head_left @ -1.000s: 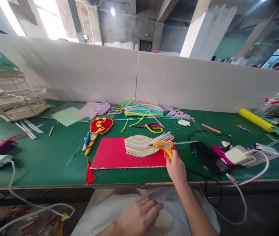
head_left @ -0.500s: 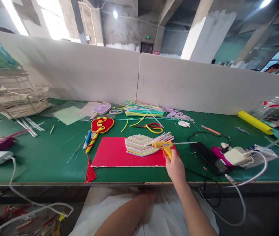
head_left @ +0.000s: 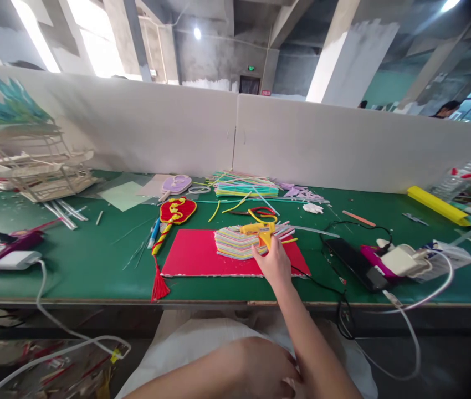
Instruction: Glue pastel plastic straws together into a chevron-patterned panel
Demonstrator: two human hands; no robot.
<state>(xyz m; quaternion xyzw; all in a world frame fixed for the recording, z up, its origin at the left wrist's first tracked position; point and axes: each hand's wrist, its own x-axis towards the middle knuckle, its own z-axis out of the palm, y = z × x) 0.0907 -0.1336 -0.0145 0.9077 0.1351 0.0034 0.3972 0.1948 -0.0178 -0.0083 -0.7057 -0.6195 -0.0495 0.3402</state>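
Observation:
My right hand (head_left: 276,263) is wrapped round the handle of a yellow hot glue gun (head_left: 257,228), with a clear glue stick (head_left: 310,230) poking out of its back. The gun points left, over a leaf-shaped panel of pastel striped strips (head_left: 231,246) on a red board (head_left: 194,255). Loose strip ends fan out at the panel's right. My left hand (head_left: 266,368) is low over my lap, beside my right forearm; blur and its turned position obscure the fingers.
A red and yellow tasselled fan (head_left: 177,210) lies left of the board. Behind are scissors (head_left: 262,216) and a pile of pastel strips (head_left: 246,185). A black phone (head_left: 354,263), a power strip (head_left: 379,263) and cables sit right. A wire rack (head_left: 52,172) stands far left.
My right hand has carried the glue gun left over the striped panel. My left hand has come into view above my lap, near my right forearm. The camera view has shifted slightly.

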